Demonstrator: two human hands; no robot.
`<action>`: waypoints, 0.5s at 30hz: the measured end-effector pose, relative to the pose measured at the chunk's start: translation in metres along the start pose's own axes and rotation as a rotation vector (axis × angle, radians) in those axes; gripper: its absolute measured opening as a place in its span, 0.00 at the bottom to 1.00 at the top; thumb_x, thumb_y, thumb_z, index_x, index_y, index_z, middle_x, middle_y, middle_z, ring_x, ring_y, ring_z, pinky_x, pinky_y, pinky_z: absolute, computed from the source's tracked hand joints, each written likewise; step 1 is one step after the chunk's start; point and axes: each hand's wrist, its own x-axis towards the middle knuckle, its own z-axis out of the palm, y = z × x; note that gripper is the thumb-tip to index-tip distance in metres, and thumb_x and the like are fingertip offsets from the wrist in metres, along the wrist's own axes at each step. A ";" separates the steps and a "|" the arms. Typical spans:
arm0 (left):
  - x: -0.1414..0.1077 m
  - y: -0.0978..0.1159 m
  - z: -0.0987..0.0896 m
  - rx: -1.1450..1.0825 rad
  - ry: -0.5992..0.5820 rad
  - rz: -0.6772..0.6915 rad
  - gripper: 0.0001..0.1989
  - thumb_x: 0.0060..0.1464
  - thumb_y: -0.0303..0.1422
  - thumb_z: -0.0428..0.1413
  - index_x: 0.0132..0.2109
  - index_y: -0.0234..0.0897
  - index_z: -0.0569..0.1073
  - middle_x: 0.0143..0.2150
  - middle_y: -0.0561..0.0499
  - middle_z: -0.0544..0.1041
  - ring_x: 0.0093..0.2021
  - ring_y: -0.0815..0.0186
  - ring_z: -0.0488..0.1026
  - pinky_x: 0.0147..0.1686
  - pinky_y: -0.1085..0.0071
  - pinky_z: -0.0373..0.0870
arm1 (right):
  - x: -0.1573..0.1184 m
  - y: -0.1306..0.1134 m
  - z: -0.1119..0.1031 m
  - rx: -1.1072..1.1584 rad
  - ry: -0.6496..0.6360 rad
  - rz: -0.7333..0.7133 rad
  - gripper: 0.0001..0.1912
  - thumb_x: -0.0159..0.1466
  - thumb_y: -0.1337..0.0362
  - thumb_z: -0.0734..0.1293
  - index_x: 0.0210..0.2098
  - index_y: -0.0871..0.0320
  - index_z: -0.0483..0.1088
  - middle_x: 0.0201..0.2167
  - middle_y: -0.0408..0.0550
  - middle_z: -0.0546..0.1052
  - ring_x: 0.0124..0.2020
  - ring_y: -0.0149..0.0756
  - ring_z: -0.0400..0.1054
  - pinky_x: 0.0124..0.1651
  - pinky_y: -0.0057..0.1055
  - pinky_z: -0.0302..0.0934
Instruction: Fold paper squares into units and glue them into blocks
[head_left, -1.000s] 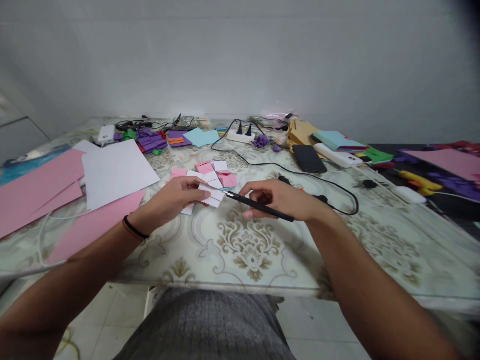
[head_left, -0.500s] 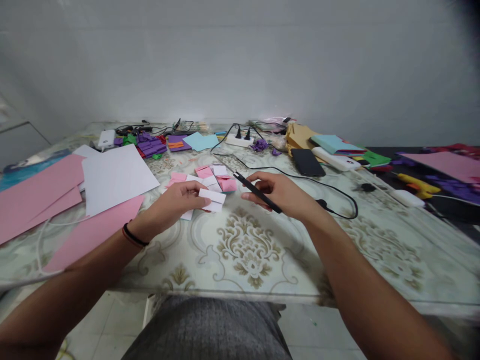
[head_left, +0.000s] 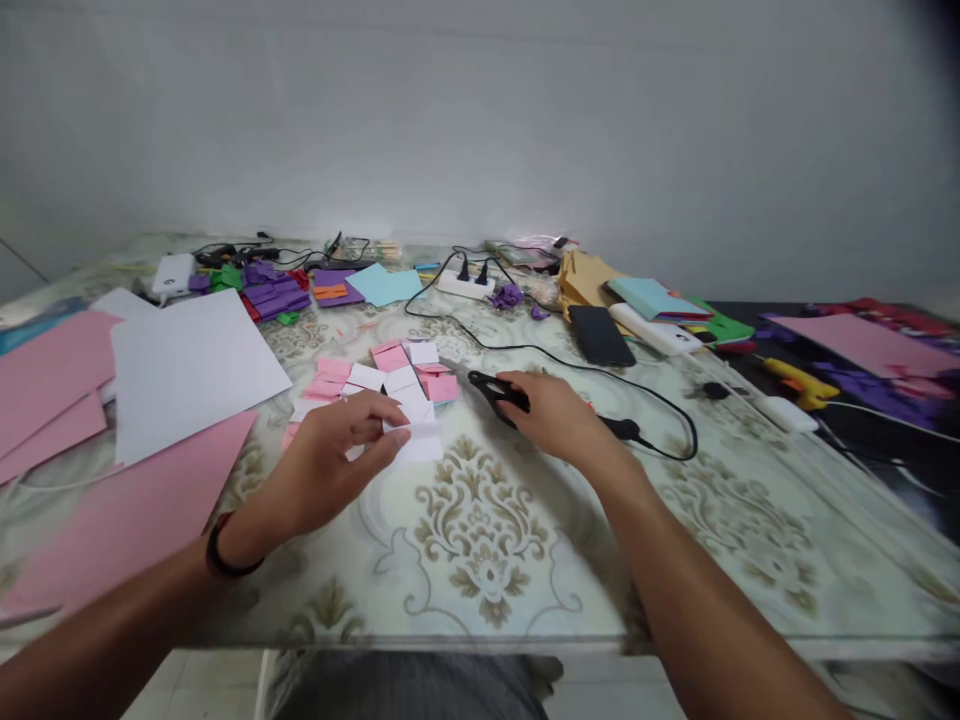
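My left hand point(head_left: 341, 445) pinches the edge of a folded white paper piece point(head_left: 421, 442) between thumb and fingers, low over the table. Just behind it lies a cluster of small folded pink papers point(head_left: 330, 372) and white ones point(head_left: 367, 377). My right hand point(head_left: 551, 412) is closed on black-handled scissors point(head_left: 489, 384), whose blades point left toward the cluster and look blurred. Part of the handle is hidden by my fingers. Beyond the right wrist, a black cable with a dark end piece point(head_left: 621, 429) rests on the table.
Large white point(head_left: 191, 375) and pink sheets point(head_left: 142, 500) cover the left side. Purple folded strips point(head_left: 276, 292), blue paper point(head_left: 386, 286) and a power strip point(head_left: 466, 284) stand along the back. To the right are a black phone point(head_left: 600, 335) and a yellow glue gun point(head_left: 799, 382).
The scissors have turned in my right hand, so their handle loops now show. My left hand has brought the white paper lower and nearer. The camera view has shifted.
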 end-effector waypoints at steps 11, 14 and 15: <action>-0.005 0.003 0.009 0.327 0.113 0.250 0.07 0.62 0.24 0.60 0.44 0.40 0.76 0.41 0.53 0.81 0.38 0.71 0.79 0.40 0.80 0.77 | -0.018 -0.012 -0.009 0.130 0.206 -0.094 0.14 0.70 0.62 0.66 0.48 0.62 0.81 0.46 0.61 0.79 0.49 0.53 0.73 0.55 0.46 0.66; -0.004 0.000 0.009 0.301 0.089 0.199 0.07 0.62 0.24 0.60 0.45 0.41 0.76 0.41 0.54 0.81 0.37 0.72 0.79 0.39 0.81 0.77 | -0.031 -0.036 -0.010 0.543 0.105 -0.252 0.14 0.70 0.59 0.68 0.51 0.57 0.79 0.47 0.53 0.80 0.45 0.42 0.75 0.53 0.39 0.68; -0.004 -0.001 0.009 0.288 0.079 0.178 0.07 0.62 0.24 0.60 0.45 0.41 0.76 0.40 0.55 0.81 0.36 0.73 0.79 0.39 0.80 0.77 | -0.035 -0.044 -0.009 0.673 0.024 -0.251 0.16 0.68 0.58 0.70 0.53 0.56 0.77 0.47 0.51 0.80 0.43 0.39 0.76 0.49 0.36 0.69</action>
